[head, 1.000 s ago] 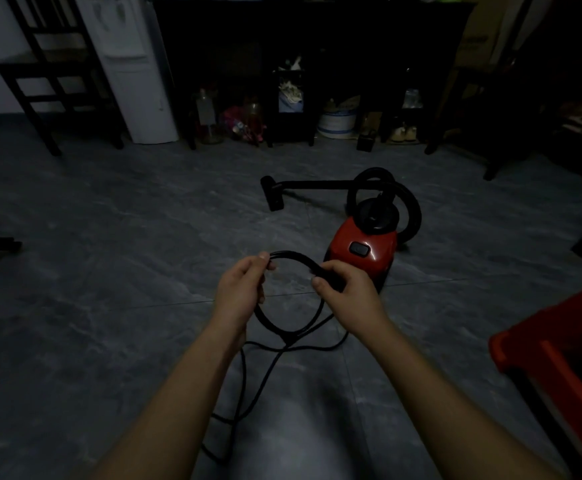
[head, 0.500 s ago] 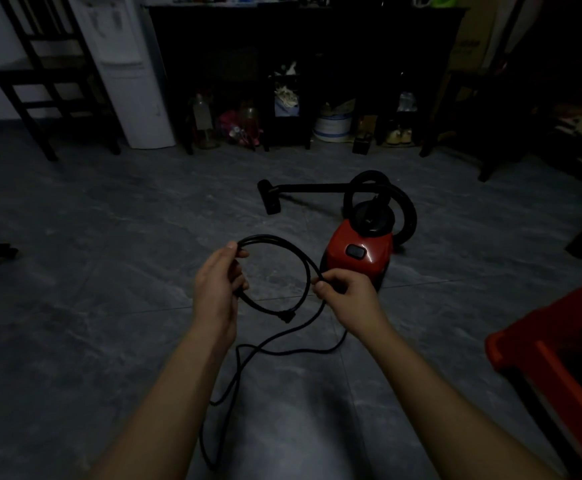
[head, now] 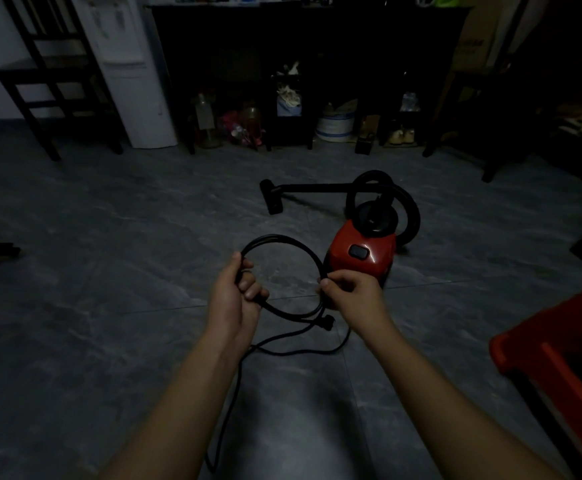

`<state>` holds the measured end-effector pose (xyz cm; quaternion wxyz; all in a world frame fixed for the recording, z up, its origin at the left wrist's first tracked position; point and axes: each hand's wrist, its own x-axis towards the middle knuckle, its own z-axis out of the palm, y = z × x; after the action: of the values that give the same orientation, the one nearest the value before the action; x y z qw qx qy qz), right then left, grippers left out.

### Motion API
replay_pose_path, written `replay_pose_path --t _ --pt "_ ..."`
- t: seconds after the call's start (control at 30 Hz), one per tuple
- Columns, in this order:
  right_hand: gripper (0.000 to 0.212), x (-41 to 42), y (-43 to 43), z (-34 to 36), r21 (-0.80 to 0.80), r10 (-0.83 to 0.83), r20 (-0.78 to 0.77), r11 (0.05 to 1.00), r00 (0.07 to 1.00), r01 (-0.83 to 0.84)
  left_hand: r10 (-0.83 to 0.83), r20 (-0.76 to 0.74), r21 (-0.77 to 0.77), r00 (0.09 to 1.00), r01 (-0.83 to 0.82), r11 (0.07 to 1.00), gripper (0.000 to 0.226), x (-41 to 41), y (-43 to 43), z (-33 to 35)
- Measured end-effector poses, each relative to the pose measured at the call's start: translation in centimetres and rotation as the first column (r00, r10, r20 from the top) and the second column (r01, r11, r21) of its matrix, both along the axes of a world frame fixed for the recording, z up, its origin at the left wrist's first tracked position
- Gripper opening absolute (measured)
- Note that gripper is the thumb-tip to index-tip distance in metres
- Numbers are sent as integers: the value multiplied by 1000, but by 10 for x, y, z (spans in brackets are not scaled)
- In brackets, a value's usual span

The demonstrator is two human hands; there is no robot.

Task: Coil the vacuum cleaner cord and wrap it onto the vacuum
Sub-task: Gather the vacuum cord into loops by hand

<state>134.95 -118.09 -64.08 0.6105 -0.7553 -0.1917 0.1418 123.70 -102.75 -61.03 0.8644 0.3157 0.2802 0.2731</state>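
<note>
The black cord is gathered into a loop held above the floor, just in front of the red vacuum. The left hand grips the loop's left side and the right hand pinches its right; slack trails down to the floor. At the right edge stands a red crate, its inside too dark to read.

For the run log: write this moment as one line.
phase: coiling | cord: loop held up, slack on floor | left hand: grips loop | right hand: pinches loop | vacuum: cord not yet wrapped
</note>
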Motion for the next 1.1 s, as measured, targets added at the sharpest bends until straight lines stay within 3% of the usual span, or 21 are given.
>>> replay_pose_path --t 0.23,0.4,0.57,0.83,1.1 --pt "14 -4 4 -1 -14 64 -157 998 985 -67 3 15 -36 1000 -3 999 34 -1 3 -3" --pt "13 -3 3 -6 -117 58 -170 990 984 -78 -6 36 -39 999 7 999 33 0 3 -2" --pt "22 -5 4 -3 -191 81 -186 975 979 -116 -14 49 -13 999 15 1000 32 1 3 2" --pt "37 -8 9 -3 -246 120 -344 946 931 -212 -24 71 15 997 23 1000 32 -1 5 3" --pt "22 -12 16 -6 -155 97 -405 973 909 -172 -7 96 -47 995 12 999 31 -4 6 7"
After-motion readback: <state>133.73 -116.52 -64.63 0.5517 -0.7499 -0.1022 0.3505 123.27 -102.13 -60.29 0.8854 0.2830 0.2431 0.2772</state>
